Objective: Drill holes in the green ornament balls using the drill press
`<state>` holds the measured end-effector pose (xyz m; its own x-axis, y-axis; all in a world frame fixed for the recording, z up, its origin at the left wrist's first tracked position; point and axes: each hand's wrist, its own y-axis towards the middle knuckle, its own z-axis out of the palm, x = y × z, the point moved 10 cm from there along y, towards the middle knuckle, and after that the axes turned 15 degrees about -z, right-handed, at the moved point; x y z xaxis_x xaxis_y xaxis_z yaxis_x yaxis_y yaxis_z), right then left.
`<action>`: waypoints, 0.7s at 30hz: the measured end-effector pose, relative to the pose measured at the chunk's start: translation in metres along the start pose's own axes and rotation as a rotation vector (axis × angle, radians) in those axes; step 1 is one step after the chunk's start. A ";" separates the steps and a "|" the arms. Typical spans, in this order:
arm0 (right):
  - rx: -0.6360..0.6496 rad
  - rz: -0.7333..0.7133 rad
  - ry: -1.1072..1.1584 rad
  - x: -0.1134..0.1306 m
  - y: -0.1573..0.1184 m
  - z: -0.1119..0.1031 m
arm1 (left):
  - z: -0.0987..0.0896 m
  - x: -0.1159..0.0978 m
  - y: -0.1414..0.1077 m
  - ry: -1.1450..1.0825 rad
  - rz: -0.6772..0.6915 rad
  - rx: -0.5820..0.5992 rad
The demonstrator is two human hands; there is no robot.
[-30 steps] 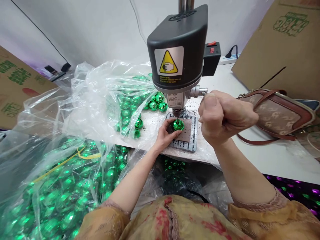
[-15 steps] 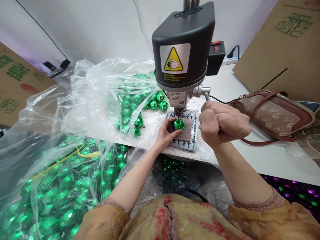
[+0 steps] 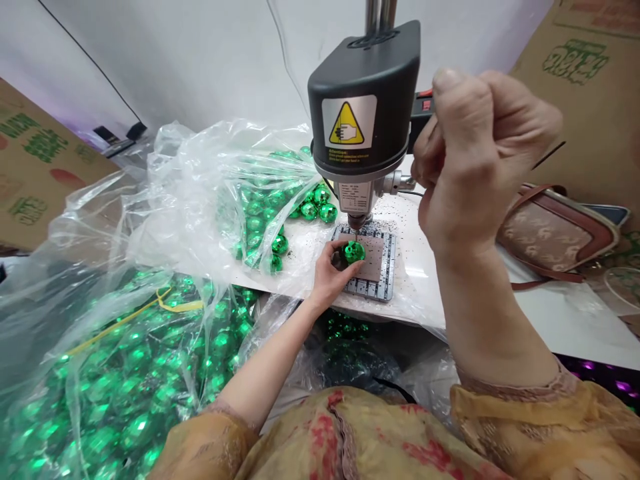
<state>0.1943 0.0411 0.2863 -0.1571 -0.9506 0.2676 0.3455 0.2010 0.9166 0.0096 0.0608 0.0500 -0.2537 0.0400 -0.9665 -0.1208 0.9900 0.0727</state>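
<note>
In my left hand (image 3: 330, 272) is a shiny green faceted ball (image 3: 355, 251), pinched between thumb and fingers. It rests on a pinkish square board (image 3: 373, 263) on the slotted metal base (image 3: 385, 288) of a small drill press (image 3: 363, 100). The thin drill bit (image 3: 356, 235) stands just over the ball; whether it touches I cannot tell. My right hand (image 3: 480, 147) is closed in a fist, raised beside the drill head, around the press's feed lever, which the fingers mostly hide. The lever's metal hub (image 3: 397, 182) shows left of the fist.
Several green balls (image 3: 320, 203) spill from a clear plastic bag (image 3: 185, 180) on the table. More fill a large bag (image 3: 120, 387) at lower left. Dark shavings lie around the base. A brown handbag (image 3: 555, 233) and a cardboard box (image 3: 565, 87) stand right, another box (image 3: 45, 167) left.
My right hand has risen with the lever, swinging up and to the right. The bit has lifted relative to the ball, and my left hand has shifted the ball slightly left and toward me.
</note>
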 end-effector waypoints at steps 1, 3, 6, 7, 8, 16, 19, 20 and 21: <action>0.011 0.015 0.014 -0.003 0.003 0.002 | -0.003 -0.006 -0.010 0.076 0.039 -0.006; 0.033 0.028 0.028 -0.006 0.004 0.004 | 0.000 -0.016 -0.037 0.259 0.154 0.083; 0.023 0.016 0.021 -0.003 0.002 0.001 | 0.013 -0.016 -0.089 0.632 0.389 0.288; 0.017 0.009 0.016 -0.002 0.001 0.000 | 0.015 -0.012 -0.103 0.756 0.460 0.313; 0.011 0.001 0.012 -0.001 0.001 0.000 | 0.014 -0.008 -0.112 0.855 0.518 0.317; -0.006 -0.014 0.049 -0.003 0.000 -0.001 | 0.023 -0.011 -0.101 0.968 0.462 0.718; 0.023 0.013 0.032 -0.003 -0.002 0.002 | 0.036 -0.006 -0.103 1.115 0.428 0.865; 0.031 0.020 0.020 -0.002 -0.002 0.002 | 0.040 -0.004 -0.106 1.176 0.453 0.871; 0.036 0.027 0.007 -0.001 -0.002 0.001 | 0.043 -0.002 -0.109 1.229 0.490 0.858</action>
<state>0.1927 0.0422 0.2845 -0.1414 -0.9464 0.2903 0.3160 0.2347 0.9193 0.0645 -0.0410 0.0338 -0.7480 0.6590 -0.0786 0.6533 0.7103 -0.2621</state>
